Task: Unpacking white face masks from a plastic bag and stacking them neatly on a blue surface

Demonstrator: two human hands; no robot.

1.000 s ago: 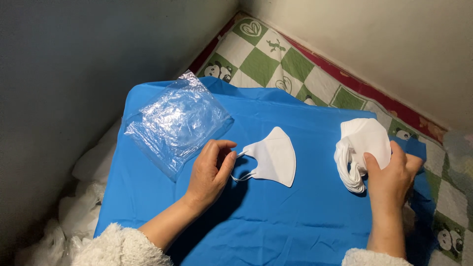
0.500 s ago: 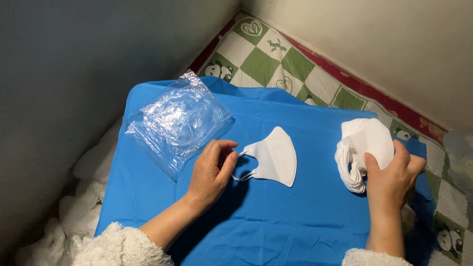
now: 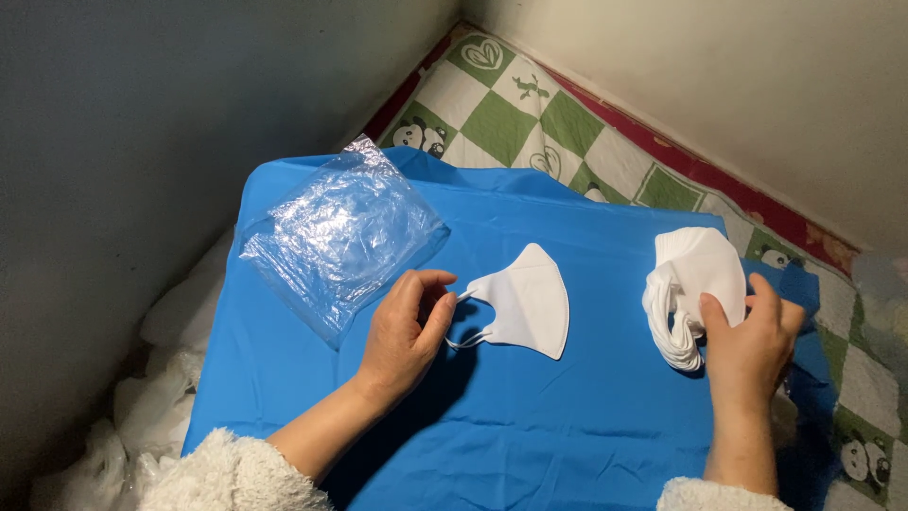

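left hand (image 3: 402,331): thumb and forefinger pinch the ear loop end of a single folded white face mask (image 3: 525,301), which lies flat on the blue cloth (image 3: 567,445) near its middle. right hand (image 3: 752,345): fingers curled loosely, thumb pressed on the stack of white masks (image 3: 690,284) at the cloth's right edge.

risk: the loop is thin and elastic; a pull by the loop alone is likely to stretch it or drag the mask askew. the stack is fanned and leaning; a loosened thumb could let it spill off the right edge.

surroundings: a pile of clear plastic bags (image 3: 340,237) lies just left of the left hand, apart from the mask. a green-checked mat (image 3: 530,104) shows behind. nothing lies between mask and stack.
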